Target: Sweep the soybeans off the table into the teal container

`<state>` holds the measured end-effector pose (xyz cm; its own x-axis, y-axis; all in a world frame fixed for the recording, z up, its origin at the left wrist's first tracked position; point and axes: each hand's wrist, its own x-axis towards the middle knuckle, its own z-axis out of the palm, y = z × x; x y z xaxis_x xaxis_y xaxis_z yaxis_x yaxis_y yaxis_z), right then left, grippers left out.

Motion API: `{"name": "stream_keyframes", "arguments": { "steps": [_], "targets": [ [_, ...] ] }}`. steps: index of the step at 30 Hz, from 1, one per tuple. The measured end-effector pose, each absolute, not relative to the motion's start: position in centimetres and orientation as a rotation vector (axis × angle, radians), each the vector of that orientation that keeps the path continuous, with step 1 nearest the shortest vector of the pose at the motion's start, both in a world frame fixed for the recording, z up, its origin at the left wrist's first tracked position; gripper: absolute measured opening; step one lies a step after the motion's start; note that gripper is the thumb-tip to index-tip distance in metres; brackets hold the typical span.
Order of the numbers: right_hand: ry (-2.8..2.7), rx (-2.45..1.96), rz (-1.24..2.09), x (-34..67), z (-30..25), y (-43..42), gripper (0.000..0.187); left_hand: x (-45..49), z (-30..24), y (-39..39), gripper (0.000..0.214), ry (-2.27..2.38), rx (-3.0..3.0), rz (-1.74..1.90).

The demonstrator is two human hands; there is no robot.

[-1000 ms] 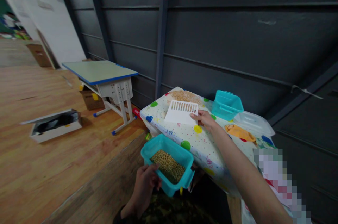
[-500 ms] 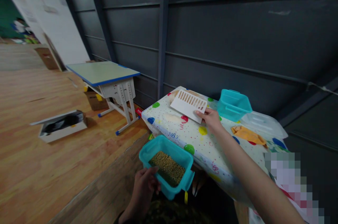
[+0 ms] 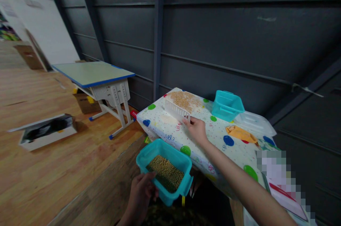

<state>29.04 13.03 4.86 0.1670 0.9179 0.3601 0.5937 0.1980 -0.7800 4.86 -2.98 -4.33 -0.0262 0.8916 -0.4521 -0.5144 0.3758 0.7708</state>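
My left hand (image 3: 140, 191) grips the near rim of a teal plastic box (image 3: 164, 170) filled with yellow-green beans, held below the table's front edge. My right hand (image 3: 196, 128) is closed on a white slotted scraper (image 3: 177, 110), which stands on edge on the dotted tablecloth (image 3: 170, 126), just in front of a heap of tan grains (image 3: 184, 99) at the table's far corner.
A second teal box (image 3: 228, 106) and a clear lid (image 3: 255, 123) sit at the back of the table by the dark wall. An orange item (image 3: 241, 134) lies beside them. A blue-edged desk (image 3: 93, 73) and an open white box (image 3: 44, 134) stand on the wooden floor to the left.
The scraper went from lifted flat above the cloth to standing on edge next to the grain heap. My left hand keeps the bean box in much the same place.
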Motion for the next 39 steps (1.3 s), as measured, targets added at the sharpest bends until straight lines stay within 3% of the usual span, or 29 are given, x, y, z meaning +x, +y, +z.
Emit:
{"name": "stream_keyframes", "arguments": {
  "steps": [12, 26, 39],
  "targets": [
    [-1.03, -1.387, 0.318, 34.0, 7.6, 15.6, 0.035, 4.4, -4.8, -2.9, 0.048, 1.076, 0.377, 1.204],
    [-1.391, -1.621, 0.473, 26.3, 7.4, 19.3, 0.009, 4.6, -5.8, -2.8, 0.054, 1.104, 0.388, 1.202],
    [-1.22, -1.62, 0.459, 30.7, 5.3, 21.4, 0.014, 4.7, -4.9, -3.0, 0.051, 1.087, 0.366, 1.182]
  ]
}}
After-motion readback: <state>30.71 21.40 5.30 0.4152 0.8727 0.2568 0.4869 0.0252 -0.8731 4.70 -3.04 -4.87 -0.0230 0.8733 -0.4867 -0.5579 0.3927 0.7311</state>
